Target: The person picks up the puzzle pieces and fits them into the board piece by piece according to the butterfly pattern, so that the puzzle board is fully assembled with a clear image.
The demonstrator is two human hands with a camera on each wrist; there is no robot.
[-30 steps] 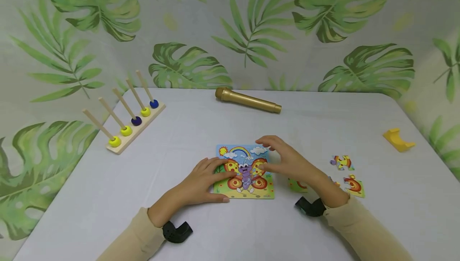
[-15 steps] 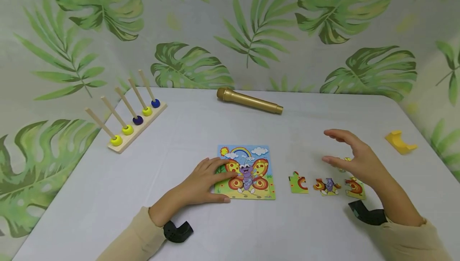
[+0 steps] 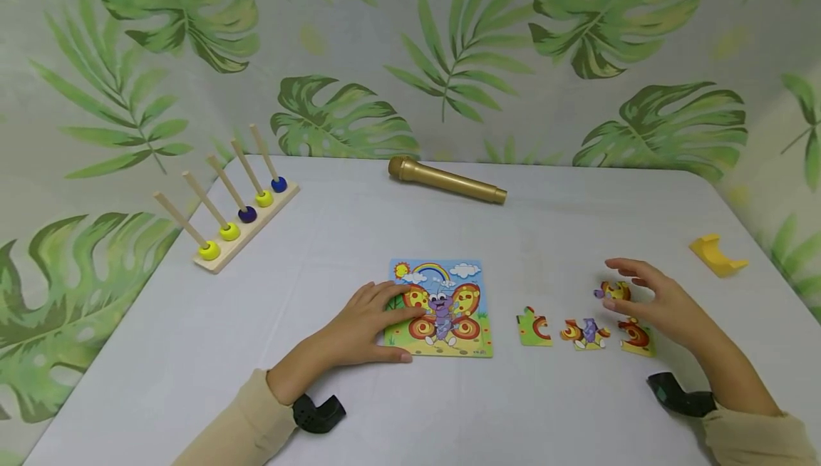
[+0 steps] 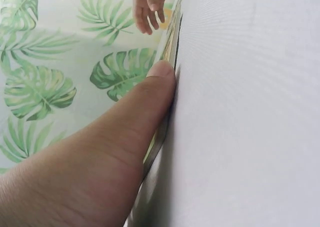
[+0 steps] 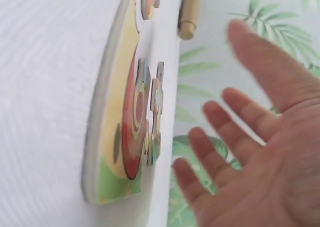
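Observation:
A square puzzle board (image 3: 442, 309) with a butterfly picture lies on the table in the head view. My left hand (image 3: 359, 323) rests over its left side with spread fingers; in the left wrist view the thumb (image 4: 155, 92) lies along the board's edge. To the right, my right hand (image 3: 661, 306) hovers with thumb and fingers apart, holding nothing. Its fingertips overlap a yellow and purple puzzle piece (image 3: 617, 291). Just below is a red-swirl piece (image 3: 635, 338), large in the right wrist view. Further left lie a purple-bodied piece (image 3: 585, 334) and a green piece (image 3: 534, 326).
A gold toy microphone (image 3: 447, 179) lies near the table's back edge. At the left stands a wooden peg rack (image 3: 246, 227) with yellow and blue beads. A yellow curved block (image 3: 717, 255) sits at the far right. Leaf-patterned cloth (image 3: 449, 60) hangs behind the table.
My right hand has moved from above the board rightward to the loose pieces, then lowered toward the yellow and purple one. The left hand has stayed on the board.

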